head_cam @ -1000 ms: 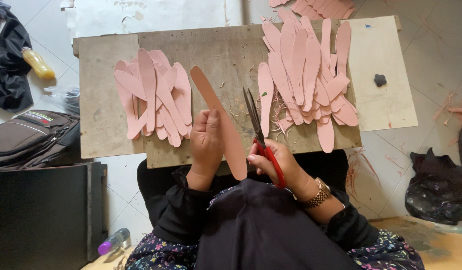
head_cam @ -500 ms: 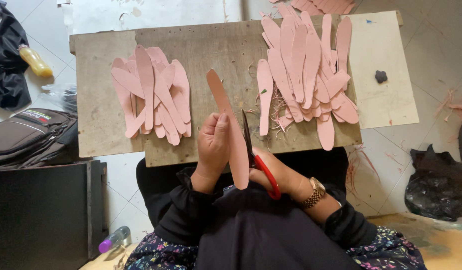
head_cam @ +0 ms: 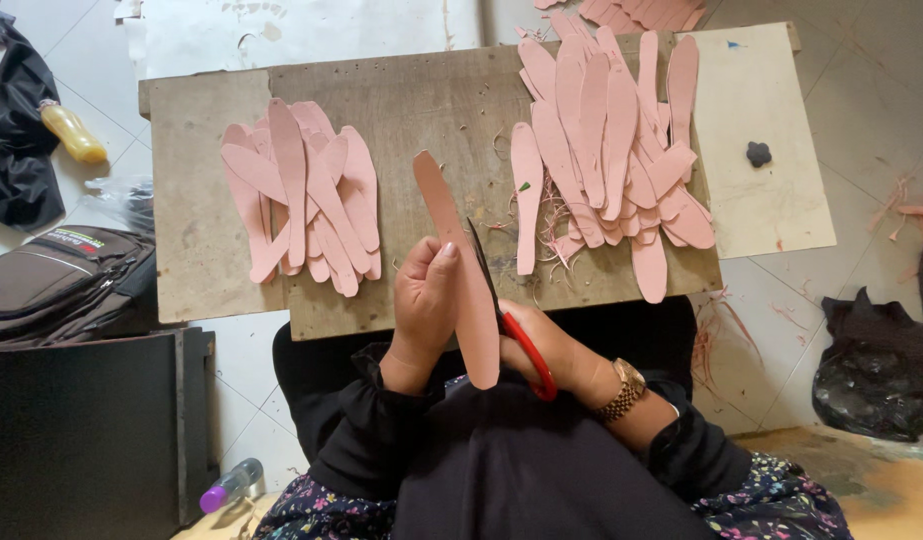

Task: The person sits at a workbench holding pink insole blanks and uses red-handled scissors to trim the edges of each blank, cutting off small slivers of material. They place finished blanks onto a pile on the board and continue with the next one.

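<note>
- Left hand (head_cam: 426,300) pinches a long pink strip (head_cam: 459,265), thumb on the near face, fingers curled behind, gripping it about mid-length over my lap edge.
- Right hand (head_cam: 556,350) is closed through the red handles of the scissors (head_cam: 511,325); dark blades run up along the strip's right edge, touching it. I cannot tell how far apart the blades stand.
- Strip sits between the two hands, tilted, upper rounded end leaning left above the wooden board (head_cam: 431,110), lower end down near my dark sleeve.
- Handling, as I judge it: thin sheet stock, light, flexible yet holding its own shape unsupported; probably leather-like or foam board. Matte face, so unlikely to slip. Best held at the middle, close beside the cutting line, so the free end does not flop.
- Left pile of cut pink pieces (head_cam: 301,195) lies on the board, well apart from the right pile (head_cam: 611,150), which is bigger and overlaps the pale sheet (head_cam: 756,210).
- Thin pink trimmings (head_cam: 556,240) are scattered near the right pile.
- On the floor: brown backpack (head_cam: 56,275), yellow bottle (head_cam: 73,132), black bag (head_cam: 876,370).
</note>
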Demonstrator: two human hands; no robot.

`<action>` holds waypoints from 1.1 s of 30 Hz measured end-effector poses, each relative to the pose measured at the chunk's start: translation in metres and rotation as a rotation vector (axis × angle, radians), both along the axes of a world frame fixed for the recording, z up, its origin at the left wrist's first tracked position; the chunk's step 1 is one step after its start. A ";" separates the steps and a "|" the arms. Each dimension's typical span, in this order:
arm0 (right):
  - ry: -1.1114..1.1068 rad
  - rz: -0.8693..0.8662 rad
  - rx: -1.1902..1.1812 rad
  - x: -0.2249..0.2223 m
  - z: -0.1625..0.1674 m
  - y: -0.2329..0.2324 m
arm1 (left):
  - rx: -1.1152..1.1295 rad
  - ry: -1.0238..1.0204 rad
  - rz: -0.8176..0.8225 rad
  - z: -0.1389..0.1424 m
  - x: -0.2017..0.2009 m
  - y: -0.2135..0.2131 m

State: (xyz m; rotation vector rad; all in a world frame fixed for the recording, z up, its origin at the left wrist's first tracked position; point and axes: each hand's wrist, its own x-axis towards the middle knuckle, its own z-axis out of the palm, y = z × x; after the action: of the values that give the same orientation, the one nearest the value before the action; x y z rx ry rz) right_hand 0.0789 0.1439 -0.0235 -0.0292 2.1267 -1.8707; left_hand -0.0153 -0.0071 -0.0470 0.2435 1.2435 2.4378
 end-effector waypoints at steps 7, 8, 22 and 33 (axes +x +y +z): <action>-0.026 0.021 -0.066 0.001 0.004 0.002 | -0.033 0.040 0.019 0.000 0.001 0.000; -0.034 0.024 -0.077 0.002 0.004 0.003 | -0.040 0.053 0.016 0.001 0.001 0.000; -0.043 0.055 -0.088 0.001 0.032 0.008 | -0.335 0.272 0.118 0.026 0.000 -0.012; -0.049 0.115 -0.116 0.001 0.029 0.010 | -0.300 0.249 0.098 0.016 -0.002 -0.009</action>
State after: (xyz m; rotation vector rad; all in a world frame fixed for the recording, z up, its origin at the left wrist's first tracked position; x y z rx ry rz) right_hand 0.0803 0.1538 0.0054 -0.1272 1.9400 -1.9055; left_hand -0.0171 -0.0166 -0.0311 0.4181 1.7445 2.3112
